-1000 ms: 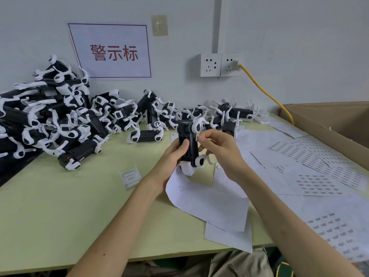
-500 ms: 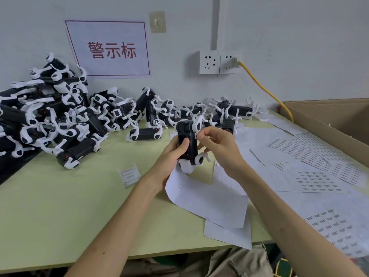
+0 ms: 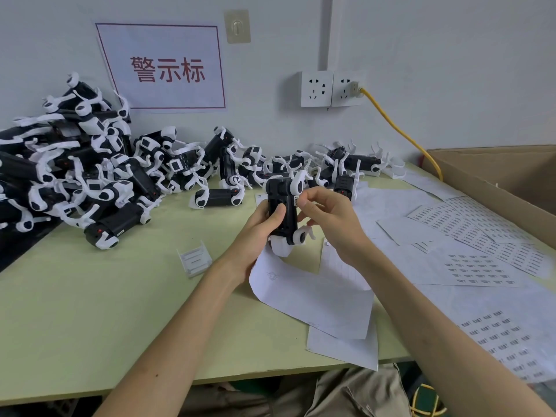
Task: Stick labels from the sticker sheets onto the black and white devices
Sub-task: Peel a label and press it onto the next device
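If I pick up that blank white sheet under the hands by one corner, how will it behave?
Probably floppy: the blank sheet visibly lifts and curls at one edge. Likely very light, so a push should slide it across the table.

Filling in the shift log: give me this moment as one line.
step: labelling | left hand: grips device upright | right hand: pinches label at device's edge | sticker sheets: spread at right | device pile: left

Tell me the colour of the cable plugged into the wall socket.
Yellow. The cable shows best in the head view, against the pale wall.
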